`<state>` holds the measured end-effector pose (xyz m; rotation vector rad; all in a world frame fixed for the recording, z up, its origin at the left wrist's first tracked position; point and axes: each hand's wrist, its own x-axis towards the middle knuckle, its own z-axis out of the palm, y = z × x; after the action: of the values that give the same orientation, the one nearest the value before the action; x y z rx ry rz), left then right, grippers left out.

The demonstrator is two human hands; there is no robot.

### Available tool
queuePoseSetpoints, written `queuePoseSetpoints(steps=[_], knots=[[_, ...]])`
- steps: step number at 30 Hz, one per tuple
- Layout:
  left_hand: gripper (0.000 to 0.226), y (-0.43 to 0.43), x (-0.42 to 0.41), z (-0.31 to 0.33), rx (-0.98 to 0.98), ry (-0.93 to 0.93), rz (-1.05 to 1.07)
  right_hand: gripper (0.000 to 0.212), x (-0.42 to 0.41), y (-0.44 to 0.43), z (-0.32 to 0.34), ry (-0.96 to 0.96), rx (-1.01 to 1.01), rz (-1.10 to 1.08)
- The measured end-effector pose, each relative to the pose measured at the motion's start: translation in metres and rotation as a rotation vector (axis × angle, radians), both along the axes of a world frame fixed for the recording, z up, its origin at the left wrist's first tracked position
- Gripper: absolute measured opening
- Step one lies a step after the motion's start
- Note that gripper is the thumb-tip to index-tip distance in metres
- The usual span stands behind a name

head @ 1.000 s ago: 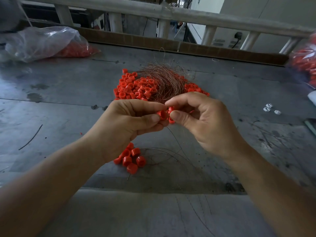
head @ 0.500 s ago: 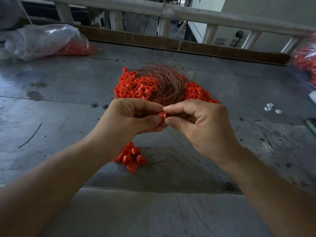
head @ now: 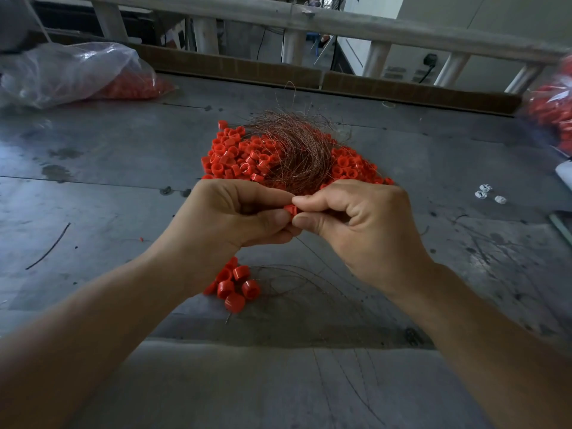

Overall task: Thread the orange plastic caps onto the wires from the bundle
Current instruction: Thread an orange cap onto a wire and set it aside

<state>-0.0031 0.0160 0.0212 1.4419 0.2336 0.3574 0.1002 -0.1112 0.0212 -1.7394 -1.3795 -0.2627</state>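
- While just in front of the cap pile [head: 229, 156], left hand [head: 229, 218] and right hand [head: 356, 224] both pinched one orange cap [head: 291, 209].
- Seemed light and slick; wires [head: 294, 153] looked floppy, so I'd grip near the tip.

Glossy plastic caps [head: 235, 162] — scuffed metal table [head: 108, 156]

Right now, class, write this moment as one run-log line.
step: threading cap | left hand: pinches cap | right hand: pinches cap | cap pile, wire bundle: behind hands
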Motion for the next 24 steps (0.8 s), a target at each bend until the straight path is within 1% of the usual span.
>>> queuePoseSetpoints(steps=[3, 8, 12, 15, 16, 18, 19, 21, 23, 24], knots=[[0.023, 0.001, -0.001, 0.001, -0.070, 0.024, -0.045, 0.018, -0.002, 0.000, 0.000, -0.007, 0.031, -0.004], [0.023, 0.001, -0.002, 0.002, -0.104, 0.030, -0.088, 0.018, -0.001, -0.001, 0.001, 0.026, 0.053, 0.030], [0.024, 0.003, -0.003, 0.003, -0.093, 0.016, -0.139, 0.022, 0.001, 0.000, 0.004, 0.193, 0.045, 0.129], [0.026, 0.005, -0.004, 0.005, -0.104, -0.003, -0.178, 0.023, 0.001, -0.002, 0.006, 0.334, 0.002, 0.197], [0.027, 0.005, -0.005, 0.005, -0.107, -0.005, -0.186, 0.027, 0.001, -0.003, 0.008, 0.338, -0.036, 0.199], [0.027, 0.007, -0.005, 0.004, -0.105, 0.000, -0.205, 0.034, 0.003, -0.003, 0.010, 0.288, -0.135, 0.205], [0.027, 0.008, -0.005, 0.004, -0.100, 0.007, -0.217, 0.033, 0.003, -0.003, 0.011, 0.264, -0.176, 0.215], [0.031, 0.008, -0.005, 0.003, -0.098, 0.017, -0.234, 0.023, 0.002, -0.003, 0.012, 0.240, -0.223, 0.224], [0.039, 0.007, -0.006, 0.003, -0.090, 0.006, -0.239, 0.016, 0.001, -0.003, 0.013, 0.221, -0.235, 0.207], [0.046, 0.005, -0.007, 0.003, -0.044, -0.011, -0.233, 0.014, 0.001, -0.004, 0.013, 0.210, -0.234, 0.200]])
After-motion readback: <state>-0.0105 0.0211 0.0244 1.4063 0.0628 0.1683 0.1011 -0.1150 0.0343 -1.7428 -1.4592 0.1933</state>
